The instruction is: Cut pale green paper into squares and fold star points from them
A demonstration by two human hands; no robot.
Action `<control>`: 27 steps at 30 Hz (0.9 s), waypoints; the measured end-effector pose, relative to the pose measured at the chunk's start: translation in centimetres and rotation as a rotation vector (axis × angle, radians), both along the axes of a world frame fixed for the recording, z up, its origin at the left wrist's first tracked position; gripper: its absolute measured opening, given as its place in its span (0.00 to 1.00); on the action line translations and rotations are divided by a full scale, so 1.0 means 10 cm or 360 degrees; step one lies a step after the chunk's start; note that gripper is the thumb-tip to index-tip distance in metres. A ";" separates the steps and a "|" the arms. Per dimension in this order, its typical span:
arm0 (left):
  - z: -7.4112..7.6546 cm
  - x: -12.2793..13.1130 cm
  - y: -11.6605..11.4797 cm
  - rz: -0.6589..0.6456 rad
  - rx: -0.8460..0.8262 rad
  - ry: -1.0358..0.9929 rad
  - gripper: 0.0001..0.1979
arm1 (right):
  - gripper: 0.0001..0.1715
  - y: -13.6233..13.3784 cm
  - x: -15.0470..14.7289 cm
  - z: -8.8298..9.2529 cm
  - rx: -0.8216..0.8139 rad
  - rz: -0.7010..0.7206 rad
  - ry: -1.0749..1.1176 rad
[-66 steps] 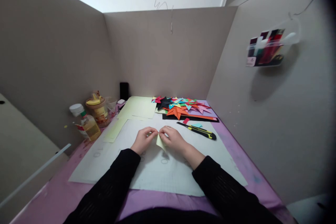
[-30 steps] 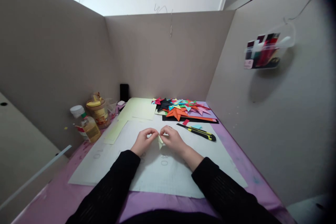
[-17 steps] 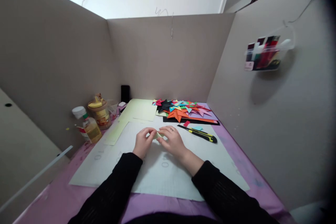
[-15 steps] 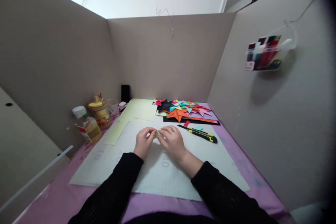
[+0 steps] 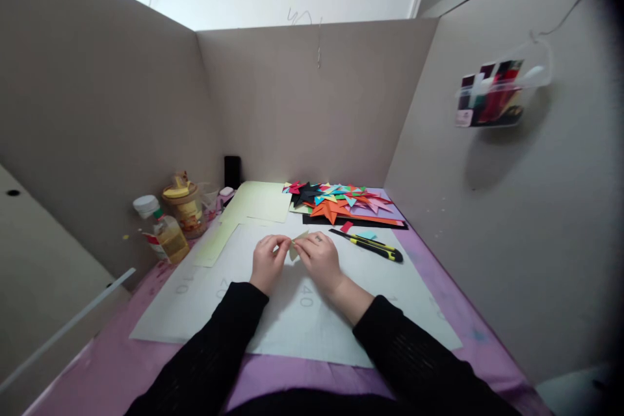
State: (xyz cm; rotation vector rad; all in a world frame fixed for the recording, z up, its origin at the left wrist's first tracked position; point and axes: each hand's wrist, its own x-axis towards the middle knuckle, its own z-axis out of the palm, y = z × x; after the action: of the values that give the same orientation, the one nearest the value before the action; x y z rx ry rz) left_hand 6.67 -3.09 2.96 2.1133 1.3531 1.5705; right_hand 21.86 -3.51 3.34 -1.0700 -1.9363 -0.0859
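Observation:
Between my two hands is a small folded piece of pale green paper point(image 5: 293, 252). My left hand point(image 5: 268, 261) pinches its left side between thumb and fingertips. On the other side my right hand point(image 5: 319, 261) pinches it too, with its fingers partly covering the paper. Both hands are just over a white sheet point(image 5: 205, 312) with printed numbers. To the right of my right hand lies a black and yellow utility knife point(image 5: 375, 247). Close to the knife are a red paper scrap point(image 5: 346, 227) and a light blue scrap point(image 5: 368, 234).
Folded paper stars point(image 5: 331, 209) in several colours lie at the back on stacked paper. Pale green sheets point(image 5: 266, 198) are left of them. A bottle point(image 5: 170, 240), a lidded jar point(image 5: 185, 208) and a black phone point(image 5: 233, 172) line the left. Grey panels point(image 5: 302, 97) enclose the table.
The pale green paper has turned between my fingers and more of it shows, above and below the fingertips. Both hands remain in nearly the same place.

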 end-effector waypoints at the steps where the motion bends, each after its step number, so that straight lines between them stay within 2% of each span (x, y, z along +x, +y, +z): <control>1: 0.00 0.00 0.00 0.0000 0.0004 0.0006 0.08 | 0.11 0.00 -0.01 0.01 -0.0022 0.0015 0.0001; 7: 0.00 0.01 -0.01 -0.0001 -0.0005 -0.0002 0.08 | 0.12 0.01 -0.03 0.01 -0.0159 0.0014 -0.0010; 11: 0.03 0.02 -0.02 0.0019 -0.0089 -0.0116 0.09 | 0.12 0.03 -0.01 -0.01 -0.0225 0.0020 0.0054; 14: 0.06 0.02 -0.02 -0.0035 -0.0219 -0.0225 0.09 | 0.12 0.06 0.01 -0.04 -0.0314 0.0096 0.0241; 18: 0.07 0.02 -0.01 -0.0205 -0.0403 -0.0288 0.09 | 0.10 0.10 0.02 -0.07 -0.0416 0.0272 0.0470; 22: 0.04 0.03 0.01 -0.0233 -0.0437 -0.0353 0.09 | 0.07 0.09 -0.01 -0.08 -0.0516 0.0389 0.0589; 27: 0.04 0.03 0.01 -0.0269 -0.0491 -0.0364 0.10 | 0.07 0.08 -0.03 -0.07 -0.0545 0.0412 0.0678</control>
State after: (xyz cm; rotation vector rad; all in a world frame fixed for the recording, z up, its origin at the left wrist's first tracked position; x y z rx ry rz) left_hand 6.97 -3.03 3.40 1.7570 1.2152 1.3850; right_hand 21.56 -2.67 2.62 -0.9480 -1.7096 0.5902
